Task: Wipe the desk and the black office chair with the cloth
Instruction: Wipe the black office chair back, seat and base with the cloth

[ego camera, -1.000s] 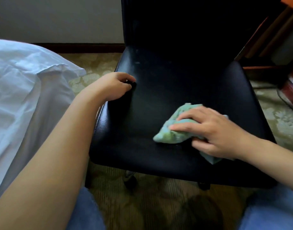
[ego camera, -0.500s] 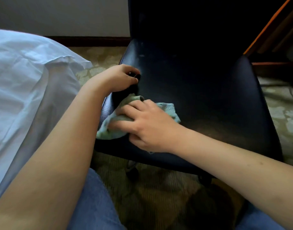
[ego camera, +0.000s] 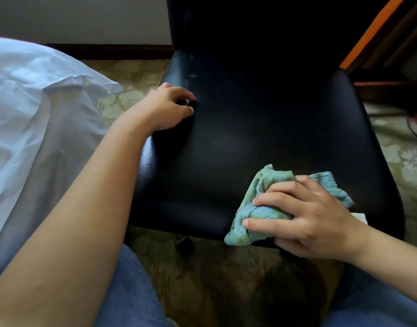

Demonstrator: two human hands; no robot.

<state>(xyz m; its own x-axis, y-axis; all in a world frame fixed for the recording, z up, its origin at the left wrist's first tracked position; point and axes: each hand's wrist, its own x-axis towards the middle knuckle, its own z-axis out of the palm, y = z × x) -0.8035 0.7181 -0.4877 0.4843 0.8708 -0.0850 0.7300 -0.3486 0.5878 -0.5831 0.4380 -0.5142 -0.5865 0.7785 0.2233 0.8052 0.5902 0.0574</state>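
The cloth (ego camera: pixel 264 211), green terry, sits bunched at the front-right edge of the chair (ego camera: pixel 250 142) seat, one corner hanging just over the front lip. R hand (ego camera: pixel 306 220) presses on it w/ fingers (ego camera: pixel 268 224) spread and slightly bent over the folds, thumb tucked under at the seat edge. L hand (ego camera: pixel 166 109) rests on the seat's left edge near the back, fingers curled loosely round the rim; whether they grip it firmly is hard to tell, it's dark there. Middle and back of the seat lie bare between the hands. Seat is glossy black, a few pale specks near the back-left corner. Chair back is cut off at top, nearly lost in shadow. Bed (ego camera: pixel 37 109) w/ white sheet just left of the chair, patterned carpet (ego camera: pixel 136 79) in between. Wooden furniture (ego camera: pixel 377 27) w/ an orange edge at far right, mostly cut off. Legs in blue jeans (ego camera: pixel 129 291) at bottom.
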